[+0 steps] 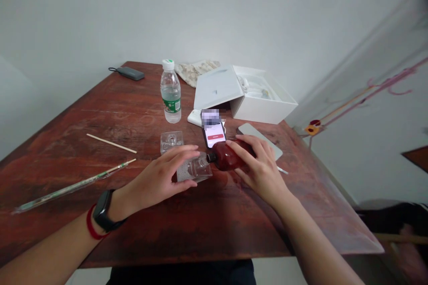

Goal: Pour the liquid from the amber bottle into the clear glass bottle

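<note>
My right hand (265, 167) is wrapped round a dark red-brown bottle (227, 156), tipped nearly level with its black neck pointing left. That neck meets the mouth of a clear square glass bottle (194, 170), which leans toward it. Fingers above and thumb below, my left hand (160, 173) steadies the glass bottle from its left side. Whether liquid is flowing between the two cannot be made out. Just behind my left fingers stands a second clear square glass bottle (172, 139).
A water bottle (171, 98) stands behind the glass bottles. Beyond my hands lie a lit phone (214, 131), a silver slab (257, 136) and an open white box (259, 109). Left are a thin stick (111, 143) and a wrapped stick (76, 185); a grey power bank (130, 73) lies farther back.
</note>
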Action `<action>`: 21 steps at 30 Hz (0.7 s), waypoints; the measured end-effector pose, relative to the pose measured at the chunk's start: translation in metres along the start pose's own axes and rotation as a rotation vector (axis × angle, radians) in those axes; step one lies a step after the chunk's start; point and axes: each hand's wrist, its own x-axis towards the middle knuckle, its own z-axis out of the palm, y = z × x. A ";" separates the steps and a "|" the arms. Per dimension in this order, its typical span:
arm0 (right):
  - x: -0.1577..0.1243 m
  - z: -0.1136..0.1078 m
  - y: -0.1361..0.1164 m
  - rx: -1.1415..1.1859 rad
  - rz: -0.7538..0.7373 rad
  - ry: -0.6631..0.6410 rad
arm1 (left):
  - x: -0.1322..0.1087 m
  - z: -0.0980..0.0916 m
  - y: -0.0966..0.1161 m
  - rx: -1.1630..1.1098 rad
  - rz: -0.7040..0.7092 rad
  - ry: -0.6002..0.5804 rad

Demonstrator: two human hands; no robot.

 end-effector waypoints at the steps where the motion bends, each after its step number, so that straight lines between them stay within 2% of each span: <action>1: 0.000 0.000 -0.001 -0.002 0.004 -0.001 | 0.000 0.000 0.000 -0.008 -0.004 -0.001; 21: 0.000 0.006 0.000 -0.032 0.008 0.021 | 0.001 -0.003 -0.003 0.009 -0.016 -0.033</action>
